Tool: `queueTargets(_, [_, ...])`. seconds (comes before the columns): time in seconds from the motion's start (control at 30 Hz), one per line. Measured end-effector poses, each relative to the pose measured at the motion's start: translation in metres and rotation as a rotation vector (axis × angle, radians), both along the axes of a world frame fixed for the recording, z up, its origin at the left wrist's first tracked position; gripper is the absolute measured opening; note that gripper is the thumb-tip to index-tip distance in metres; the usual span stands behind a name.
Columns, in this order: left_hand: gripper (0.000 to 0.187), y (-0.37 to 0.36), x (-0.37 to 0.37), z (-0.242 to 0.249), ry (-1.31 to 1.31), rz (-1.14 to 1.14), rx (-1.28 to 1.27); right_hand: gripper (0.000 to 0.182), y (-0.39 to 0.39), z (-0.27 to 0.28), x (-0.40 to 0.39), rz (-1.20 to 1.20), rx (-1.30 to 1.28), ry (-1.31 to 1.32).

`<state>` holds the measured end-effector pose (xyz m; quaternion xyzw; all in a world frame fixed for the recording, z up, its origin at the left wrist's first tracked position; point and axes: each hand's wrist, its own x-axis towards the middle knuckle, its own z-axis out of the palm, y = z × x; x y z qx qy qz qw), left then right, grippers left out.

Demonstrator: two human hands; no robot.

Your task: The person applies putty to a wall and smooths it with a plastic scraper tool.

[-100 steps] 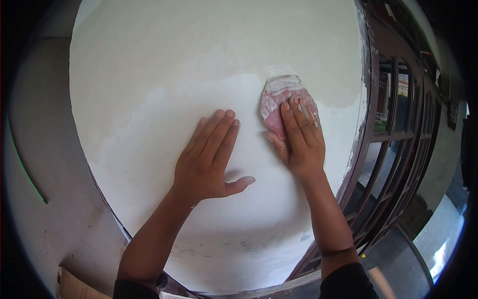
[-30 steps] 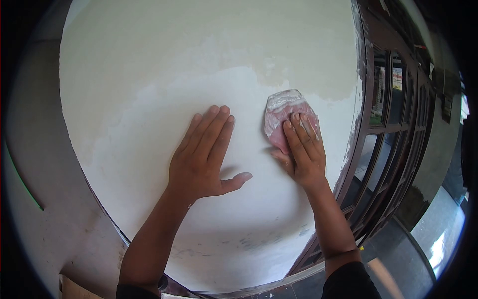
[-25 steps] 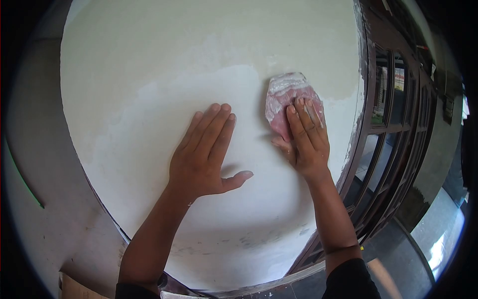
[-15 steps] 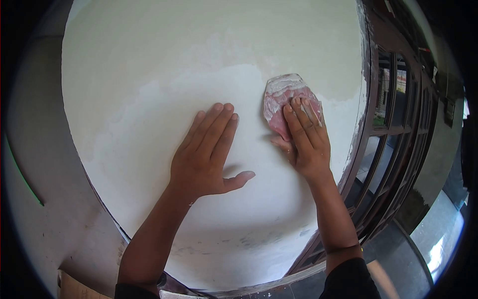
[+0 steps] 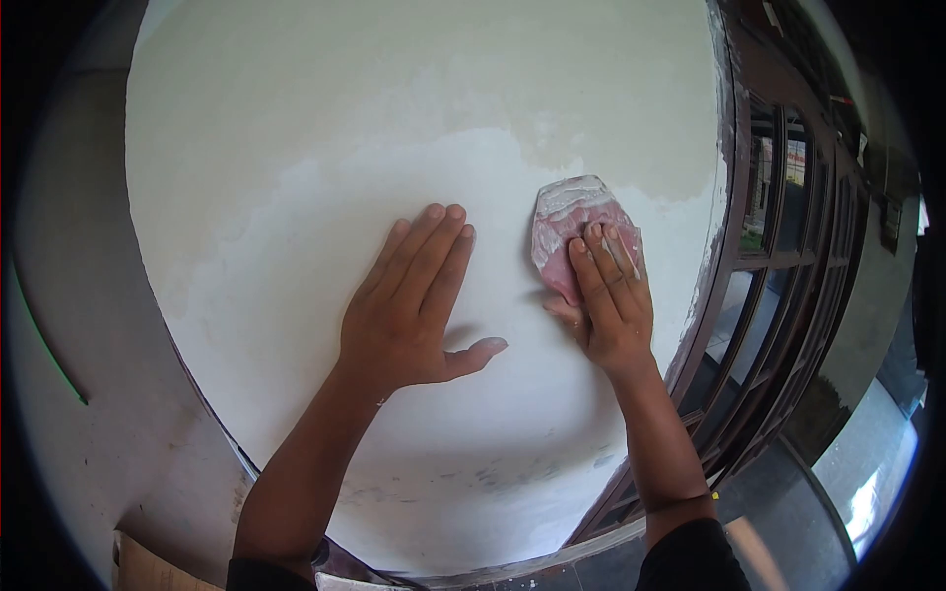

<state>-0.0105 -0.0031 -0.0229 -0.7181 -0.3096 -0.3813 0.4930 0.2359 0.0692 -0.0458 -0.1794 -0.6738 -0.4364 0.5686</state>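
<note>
My left hand [image 5: 409, 305] lies flat on the pale wall [image 5: 296, 246], fingers stretched upward and thumb out to the right. In my right hand [image 5: 611, 305] is a pink putty spreader [image 5: 554, 258], its upper edge coated with white putty. Three fingers press over its face, while the thumb sits by its lower left corner. The spreader rests against or very near the wall; exact contact cannot be made out. Around both hands the wall is whiter, with a ragged border against the greener tone above.
To the right stands a dark wooden frame with glass panes [image 5: 778, 197], beside the wall's rough plastered edge. A green cord [image 5: 44, 340] hangs at the far left. Cardboard [image 5: 148, 566] shows at the lower left, and dark floor tiles [image 5: 788, 492] at the lower right.
My right hand and the spreader have slid a short way down the wall and slightly right. The left hand stays in almost the same place.
</note>
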Motion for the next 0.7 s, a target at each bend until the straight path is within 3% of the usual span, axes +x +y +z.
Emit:
queueTargets(0.23, [0.090, -0.001, 0.000, 0.000, 0.003, 0.004, -0.002, 0.064, -0.006, 0.054, -0.017, 0.020, 0.092, 0.039])
queueTargets(0.47, [0.090, -0.001, 0.001, 0.000, -0.010, -0.005, -0.012, 0.067, -0.003, -0.007, -0.002, -0.031, -0.031, 0.000])
queueTargets(0.7, [0.089, 0.000, 0.000, -0.001, 0.005, 0.004, 0.003, 0.067, -0.005, 0.025, -0.008, 0.026, 0.044, 0.054])
